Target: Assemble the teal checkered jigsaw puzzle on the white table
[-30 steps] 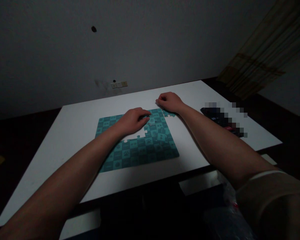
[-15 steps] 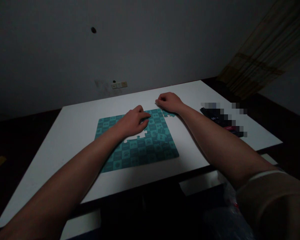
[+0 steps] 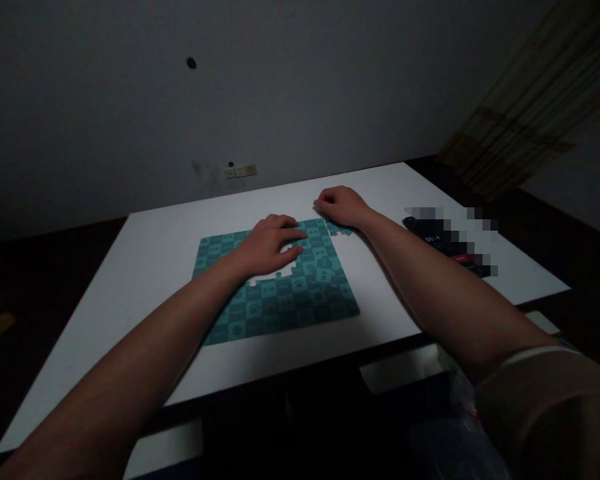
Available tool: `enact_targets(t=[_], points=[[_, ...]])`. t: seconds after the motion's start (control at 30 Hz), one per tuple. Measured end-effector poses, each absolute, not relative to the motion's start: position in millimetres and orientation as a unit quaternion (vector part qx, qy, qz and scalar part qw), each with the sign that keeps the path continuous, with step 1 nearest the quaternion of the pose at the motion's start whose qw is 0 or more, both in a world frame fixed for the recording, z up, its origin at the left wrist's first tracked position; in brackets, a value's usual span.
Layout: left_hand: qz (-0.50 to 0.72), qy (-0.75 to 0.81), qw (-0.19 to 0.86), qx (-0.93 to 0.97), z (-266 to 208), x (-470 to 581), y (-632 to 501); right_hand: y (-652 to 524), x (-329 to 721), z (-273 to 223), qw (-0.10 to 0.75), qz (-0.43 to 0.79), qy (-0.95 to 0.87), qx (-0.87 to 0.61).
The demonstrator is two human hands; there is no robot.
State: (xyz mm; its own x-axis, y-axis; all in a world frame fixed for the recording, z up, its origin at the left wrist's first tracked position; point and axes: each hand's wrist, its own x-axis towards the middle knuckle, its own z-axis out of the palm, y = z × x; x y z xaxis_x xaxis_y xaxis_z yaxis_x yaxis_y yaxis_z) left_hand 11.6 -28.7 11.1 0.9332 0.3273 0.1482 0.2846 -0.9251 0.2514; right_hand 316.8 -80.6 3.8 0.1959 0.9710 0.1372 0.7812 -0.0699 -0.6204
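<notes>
A teal checkered jigsaw puzzle (image 3: 280, 307) with paw-print squares lies flat on the white table (image 3: 115, 280). White table shows through an irregular gap near its middle. My left hand (image 3: 270, 245) rests palm down over the puzzle beside that gap, fingers apart and pointing right, covering part of it. Just beyond the puzzle's far right corner, my right hand (image 3: 343, 205) is closed with its fingertips pressed together. Whatever may be between them cannot be made out. Partly under its wrist, a teal joined group of puzzle pieces (image 3: 339, 229) sits at the puzzle's right edge.
Dark devices, one with a lit timer display (image 3: 431, 239), lie on the right of the table, partly blurred out. A wall socket (image 3: 240, 171) is behind the table, and a curtain (image 3: 520, 127) hangs at the right. Clear plastic (image 3: 463, 400) shows below the near edge.
My left hand's fingers have spread and stretched out to the right across the puzzle. My right hand stays in nearly the same closed pose. The view has shifted slightly.
</notes>
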Motion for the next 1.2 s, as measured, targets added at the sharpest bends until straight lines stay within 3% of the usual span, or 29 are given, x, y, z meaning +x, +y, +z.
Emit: enact_targets(t=[0.33, 0.63, 0.73, 0.87, 1.03, 1.2], points=[[0.048, 0.181, 0.137, 0.973, 0.8, 11.3, -22.6, -109.4, 340.7, 28.9, 0.217, 0.256, -0.658, -0.674], [0.132, 0.216, 0.234, 0.939, -1.5, 12.5, -20.1, -120.7, 346.1, 27.0, 0.216, 0.265, -0.66, -0.669], [0.185, 0.255, 0.284, 0.906, -4.5, 13.1, -12.1, -119.8, 338.3, 27.7, 0.276, 0.264, -0.64, -0.667], [0.251, 0.307, 0.339, 0.853, -7.6, 13.7, 0.0, -114.6, 308.3, 26.1, 0.447, 0.291, -0.582, -0.614], [0.333, 0.329, 0.503, 0.726, -7.8, 12.4, 7.6, -108.9, 261.1, 12.9, 0.48, 0.355, -0.561, -0.573], [0.331, 0.302, 0.529, 0.721, -8.2, 8.6, 8.4, -105.7, 242.2, 3.1, 0.449, 0.384, -0.588, -0.552]])
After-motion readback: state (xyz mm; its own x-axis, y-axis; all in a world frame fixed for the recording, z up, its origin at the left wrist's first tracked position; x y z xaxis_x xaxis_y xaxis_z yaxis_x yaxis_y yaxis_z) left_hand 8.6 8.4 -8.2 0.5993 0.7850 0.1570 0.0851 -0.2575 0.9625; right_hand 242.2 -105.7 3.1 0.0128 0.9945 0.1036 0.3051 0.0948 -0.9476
